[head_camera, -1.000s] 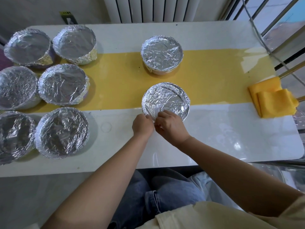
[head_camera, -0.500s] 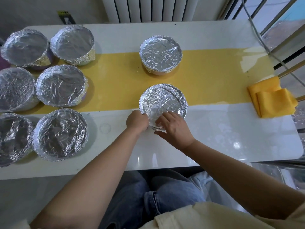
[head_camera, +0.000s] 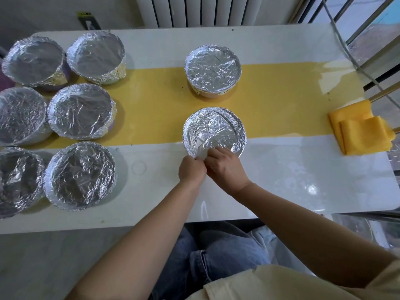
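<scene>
A person is sitting at a white table (head_camera: 303,180) that has a yellow stripe (head_camera: 151,109) running across it. The bowl (head_camera: 236,137) being worked on is sitting on the near edge of the yellow stripe, partly on the white in front of it. Shiny foil (head_camera: 213,128) is lying over its top, all wrinkly, with a few folds showing.

Both hands are working just in front of the stripe, at the bowl's near rim. The left hand (head_camera: 191,169) and the right hand (head_camera: 226,167) are pressing close together. Their fingers are curling in and pinching a little flap of foil at the rim (the fingertips are tucked away, so the exact grip is hard to see).

I think the job is nearly done for this bowl. The foil is already covering the whole top and hugging the far rim. Only the little flap on the near side seems to be sticking up and waiting to be pressed flat.

Six wrapped bowls (head_camera: 80,111) are crowding the left end of the stripe, some on it and some beside it. Another wrapped bowl (head_camera: 213,71) is sitting on the stripe's far edge. They all look finished. A folded yellow cloth (head_camera: 363,135) is lying at the stripe's right end.
</scene>
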A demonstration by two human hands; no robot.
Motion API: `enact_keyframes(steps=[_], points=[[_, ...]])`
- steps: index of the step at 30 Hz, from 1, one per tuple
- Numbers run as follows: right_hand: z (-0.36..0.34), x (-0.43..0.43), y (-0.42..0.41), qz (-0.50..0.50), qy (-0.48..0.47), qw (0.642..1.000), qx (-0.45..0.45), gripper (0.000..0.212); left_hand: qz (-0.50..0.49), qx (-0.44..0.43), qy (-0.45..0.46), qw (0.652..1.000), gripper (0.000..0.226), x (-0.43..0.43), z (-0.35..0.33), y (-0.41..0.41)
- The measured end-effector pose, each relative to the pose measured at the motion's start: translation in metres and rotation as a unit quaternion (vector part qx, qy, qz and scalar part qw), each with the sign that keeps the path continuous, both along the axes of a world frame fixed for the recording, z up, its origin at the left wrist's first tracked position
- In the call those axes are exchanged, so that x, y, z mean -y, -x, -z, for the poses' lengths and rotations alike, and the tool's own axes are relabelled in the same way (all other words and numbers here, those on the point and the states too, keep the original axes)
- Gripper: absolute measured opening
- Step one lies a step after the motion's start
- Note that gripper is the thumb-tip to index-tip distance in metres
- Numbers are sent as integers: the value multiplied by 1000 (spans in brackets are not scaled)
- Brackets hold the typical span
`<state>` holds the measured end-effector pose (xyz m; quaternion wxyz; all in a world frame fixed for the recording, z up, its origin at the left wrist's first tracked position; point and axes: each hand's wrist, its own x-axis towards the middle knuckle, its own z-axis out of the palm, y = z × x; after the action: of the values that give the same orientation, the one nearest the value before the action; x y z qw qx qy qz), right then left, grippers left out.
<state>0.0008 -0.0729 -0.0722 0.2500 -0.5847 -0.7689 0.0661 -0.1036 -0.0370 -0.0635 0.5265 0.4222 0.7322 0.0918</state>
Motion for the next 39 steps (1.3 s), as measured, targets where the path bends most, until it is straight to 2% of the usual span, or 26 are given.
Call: enact_keyframes(steps=[4, 6, 9, 13, 21, 23, 27, 31, 34, 37, 39], points=[[3, 0, -1, -9, 19, 1000, -9, 16, -4, 43, 4, 999, 41, -12, 32, 11], [3, 2, -3, -14, 30, 999, -1, 17, 10, 48, 11, 999, 44, -14, 21, 12], [3, 3, -4, -5, 29, 999, -10, 14, 40, 54, 20, 998, 33, -13, -4, 10], [3, 1, -1, -8, 30, 999, -17, 5, 49, 53, 19, 997, 24, -16, 5, 13], [-3, 7, -9, -5, 51, 999, -5, 32, 99, 43, 56, 993, 17, -36, -15, 19], [-4, 9, -13, -12, 47, 999, 2, 30, 113, 44, 71, 990, 20, -37, -21, 20], [0, 4, -10, -17, 18, 1000, 5, 18, 79, 59, 47, 994, 21, -33, -19, 20], [1, 1, -3, -19, -2, 1000, -11, 12, 36, 48, 25, 998, 41, -15, -13, 15], [2, 1, 1, -25, -8, 1000, -15, 17, 28, 60, 40, 997, 36, -5, -11, 10], [2, 2, 3, -25, -11, 1000, -14, 23, 21, 70, 33, 997, 47, -7, -6, 11], [1, 2, 3, -26, -11, 1000, -11, 23, 27, 65, 40, 997, 39, -7, -8, 12]])
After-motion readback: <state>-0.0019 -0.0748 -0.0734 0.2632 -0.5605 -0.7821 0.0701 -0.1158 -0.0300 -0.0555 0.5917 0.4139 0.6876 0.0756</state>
